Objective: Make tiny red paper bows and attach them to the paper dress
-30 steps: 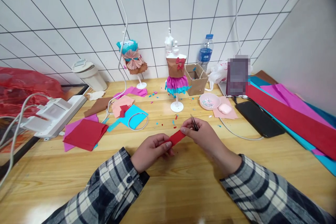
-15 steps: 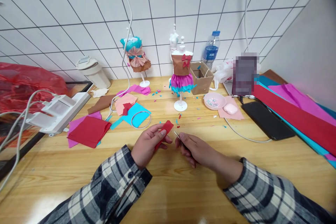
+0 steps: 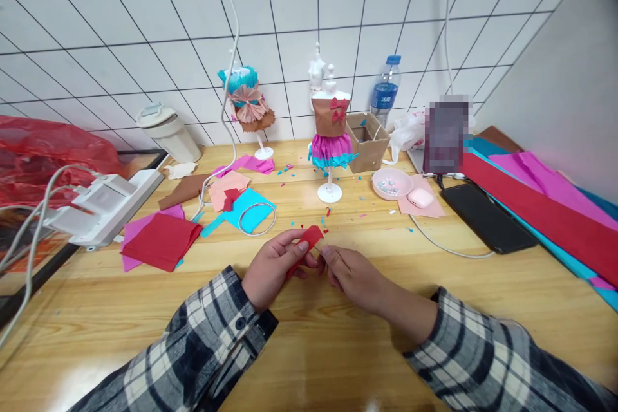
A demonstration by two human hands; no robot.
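Note:
My left hand [image 3: 277, 267] pinches a folded strip of red crepe paper [image 3: 313, 235] between thumb and fingers, low over the wooden table. Close against it, my right hand [image 3: 355, 273] is closed on a slim pointed metal tool [image 3: 317, 248]; its tip meets the lower edge of the red strip. Most of this tool is hidden by my fingers, so its exact kind does not show. Beyond my hands stands a small white dress form [image 3: 329, 117] wearing a brown top with red bows and a magenta skirt edged in blue.
Left lie stacked red paper [image 3: 161, 241], blue paper [image 3: 251, 201], a ring [image 3: 241, 222] and a power strip [image 3: 140, 196]. Behind are another dressed form [image 3: 251, 106], a cardboard box [image 3: 369, 148] and a bottle [image 3: 385, 90]. Right are a pink dish [image 3: 381, 192], a black phone [image 3: 487, 215] and long paper strips [image 3: 541, 209].
My right hand has moved left and slightly up, bringing the tool's tip from a gap beside the red strip into contact with it. My left hand still holds the strip.

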